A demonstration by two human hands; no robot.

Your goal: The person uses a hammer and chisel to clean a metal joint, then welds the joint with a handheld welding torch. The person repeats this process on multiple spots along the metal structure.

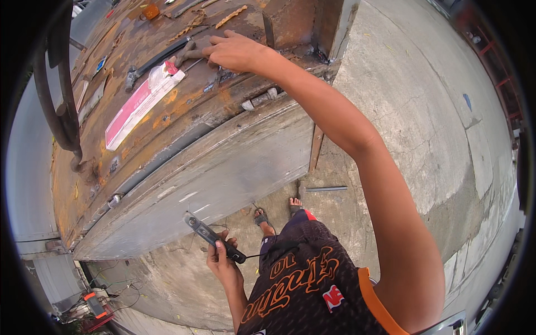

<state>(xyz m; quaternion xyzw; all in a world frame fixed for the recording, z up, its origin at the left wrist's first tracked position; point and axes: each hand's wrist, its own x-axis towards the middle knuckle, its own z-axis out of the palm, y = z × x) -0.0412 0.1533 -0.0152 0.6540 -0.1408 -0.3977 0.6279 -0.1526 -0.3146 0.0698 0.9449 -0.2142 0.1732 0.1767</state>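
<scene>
In my left hand (223,254), down in front of my shirt, is a slim dark hand-held device (205,231) with a pale, rounded end. A thin black cable runs from its lower end; its exact kind is unclear. My right arm stretches over the rusty metal surface (162,125). There my right hand (237,51) has its fingers apart, fingertips at the end of a grey-brown metal tool (190,54) whose kind I cannot make out. Beside that tool lie a black-handled hammer-like tool (159,60) and a torn pink-and-white packet (134,114).
Thick dark bent bars (56,100) rise at the left. An upright metal post (338,30) stands beyond my right hand. Below the rusty surface hangs a grey side panel (223,173). A metal bar (326,188) lies on the concrete floor (413,111). Cables and an orange-and-grey device (94,304) are at lower left.
</scene>
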